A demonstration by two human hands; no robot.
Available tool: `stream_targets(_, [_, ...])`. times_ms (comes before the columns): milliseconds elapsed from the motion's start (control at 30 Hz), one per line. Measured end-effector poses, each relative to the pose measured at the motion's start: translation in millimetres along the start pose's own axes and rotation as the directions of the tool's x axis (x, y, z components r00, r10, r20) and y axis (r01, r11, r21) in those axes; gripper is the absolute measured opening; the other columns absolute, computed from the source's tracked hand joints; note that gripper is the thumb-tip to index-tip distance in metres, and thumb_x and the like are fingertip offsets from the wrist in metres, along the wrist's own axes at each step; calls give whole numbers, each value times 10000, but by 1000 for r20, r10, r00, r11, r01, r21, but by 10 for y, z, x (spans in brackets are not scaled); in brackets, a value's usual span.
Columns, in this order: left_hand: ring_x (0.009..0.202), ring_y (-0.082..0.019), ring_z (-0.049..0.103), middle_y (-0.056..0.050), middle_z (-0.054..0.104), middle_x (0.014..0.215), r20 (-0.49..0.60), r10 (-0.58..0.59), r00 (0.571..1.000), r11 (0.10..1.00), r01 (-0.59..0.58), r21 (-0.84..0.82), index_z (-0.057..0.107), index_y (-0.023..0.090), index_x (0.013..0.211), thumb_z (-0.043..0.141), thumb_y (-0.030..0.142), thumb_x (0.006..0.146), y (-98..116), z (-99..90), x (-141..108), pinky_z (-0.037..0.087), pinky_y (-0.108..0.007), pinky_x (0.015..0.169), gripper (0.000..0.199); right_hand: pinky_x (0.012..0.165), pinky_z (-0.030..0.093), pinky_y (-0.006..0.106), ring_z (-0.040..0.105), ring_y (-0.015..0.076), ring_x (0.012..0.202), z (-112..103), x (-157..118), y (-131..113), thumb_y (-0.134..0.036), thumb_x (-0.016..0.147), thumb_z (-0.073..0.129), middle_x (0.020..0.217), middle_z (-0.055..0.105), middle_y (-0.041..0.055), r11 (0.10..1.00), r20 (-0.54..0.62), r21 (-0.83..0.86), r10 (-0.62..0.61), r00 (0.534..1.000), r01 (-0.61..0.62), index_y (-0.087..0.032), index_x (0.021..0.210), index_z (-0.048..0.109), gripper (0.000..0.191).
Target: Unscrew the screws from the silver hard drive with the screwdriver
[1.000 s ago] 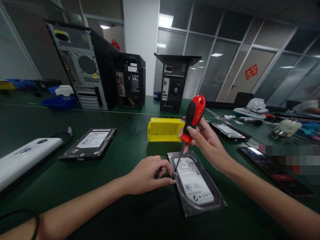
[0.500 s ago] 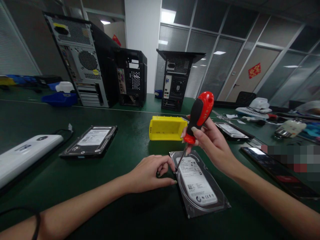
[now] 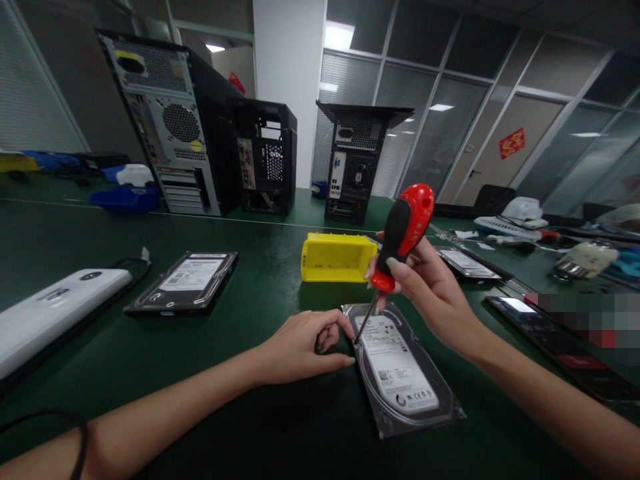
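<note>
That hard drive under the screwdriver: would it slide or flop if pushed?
The hard drive looks like a rigid metal slab, so probably no flex. It lies flat on the green mat, and the left hand braces its edge, suggesting it might otherwise slide.

The right hand point(image 3: 430, 293) grips a red-and-black screwdriver point(image 3: 400, 233), tilted with its handle toward one o'clock and its tip down on the near-left corner of a hard drive point(image 3: 400, 367) lying flat on the green table point(image 3: 250, 427). The left hand point(image 3: 300, 347) rests at the drive's nine o'clock edge, fingertips touching it beside the tip. A yellow bin point(image 3: 337, 258) sits just beyond the drive at twelve o'clock. A second hard drive point(image 3: 185, 281) lies well apart at ten o'clock. Three computer cases point(image 3: 215, 153) stand farther back.
</note>
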State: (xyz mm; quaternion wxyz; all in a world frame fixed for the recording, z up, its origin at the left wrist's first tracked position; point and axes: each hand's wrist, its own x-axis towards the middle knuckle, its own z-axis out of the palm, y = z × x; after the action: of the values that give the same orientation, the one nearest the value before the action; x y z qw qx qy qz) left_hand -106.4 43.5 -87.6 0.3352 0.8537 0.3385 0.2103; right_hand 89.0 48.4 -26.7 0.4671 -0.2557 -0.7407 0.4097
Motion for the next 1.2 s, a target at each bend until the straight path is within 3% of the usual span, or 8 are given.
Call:
stream_targets(300, [591,-95,412,80,412,658,-2,28,1000,1000,-28,-5,531,194,990,639,278,811,-16,2,-13,295,-201,567,225,529,540,167,525,58,635,27,2,-19,-303,884,471,770,404,-10,1000,2,19,-13,1000,13,-233,1017,432,156])
stream_targets(767, [578,-95,411,81,404,643,0,23,1000,1000,-23,2,528,189,997,634,251,814,-36,11,0,284,-199,556,221,550,538,160,453,47,623,6,-7,4,-304,874,492,741,315,-12,1000,-9,-9,-22,1000,22,-252,1038,457,175])
stream_targets(1067, [581,-97,423,75,425,647,-37,26,999,1000,-26,4,540,200,981,577,289,865,-56,47,0,281,-205,549,151,564,537,149,519,62,700,-11,3,-61,-282,898,455,813,444,1,999,10,-1,-35,999,35,-252,1099,432,205])
stream_targets(1200, [579,-98,425,74,430,645,-45,26,999,999,-25,19,540,198,983,571,279,868,-61,53,2,278,-208,545,144,558,537,148,509,52,660,0,6,-54,-274,892,465,783,414,-7,999,11,4,-32,999,32,-247,1070,438,182])
